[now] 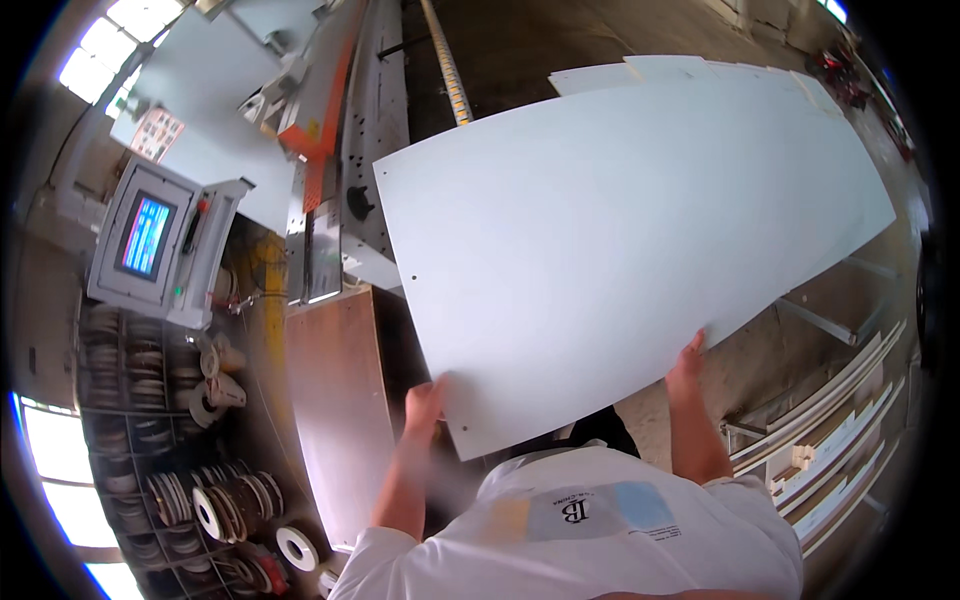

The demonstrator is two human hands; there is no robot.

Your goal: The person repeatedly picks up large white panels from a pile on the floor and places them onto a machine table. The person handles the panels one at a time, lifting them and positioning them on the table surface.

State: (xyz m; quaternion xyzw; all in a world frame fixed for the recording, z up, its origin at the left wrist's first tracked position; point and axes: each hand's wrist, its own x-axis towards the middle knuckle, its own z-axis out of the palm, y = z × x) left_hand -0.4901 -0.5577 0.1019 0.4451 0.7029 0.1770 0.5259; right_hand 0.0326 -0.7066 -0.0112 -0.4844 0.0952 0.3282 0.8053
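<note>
Well left of the board (pixel 620 240), we are seeing rolls (pixel 235 505) crowding a dark rack (pixel 125 411), with the console (pixel 165 245) standing beyond them, its screen (pixel 147 235) glowing blue. Closer to the board, the machine (pixel 365 130) is running along past its left edge, showing an orange guard (pixel 318 165); we are seeing a gap between the two. A brown panel (pixel 335 400) is standing just left of the board's near corner.

At that corner, our left hand (pixel 425 405) is gripping the board's left edge, thumb over the top and the other fingers hidden underneath. The board itself is lying broad and pale in front of us, a little aslant, with dark dots, perhaps holes, lining its left edge. Past its far left corner, a striped rail (pixel 448 65) is leading away. Our right hand (pixel 686 362) is closing on the board's near edge, thumb upward, its fingers mostly out of sight below.

Pale sheets (pixel 660 70) are showing past the board's far edge; we cannot tell whether they are touching it. Right of the board's near edge, strips (pixel 830 430) are resting in a rack.

We are judging the two-handed hold to be already made and the edge dots already there; letting go is not yet done. Whether anything underneath is bearing the board's weight, we cannot tell.
</note>
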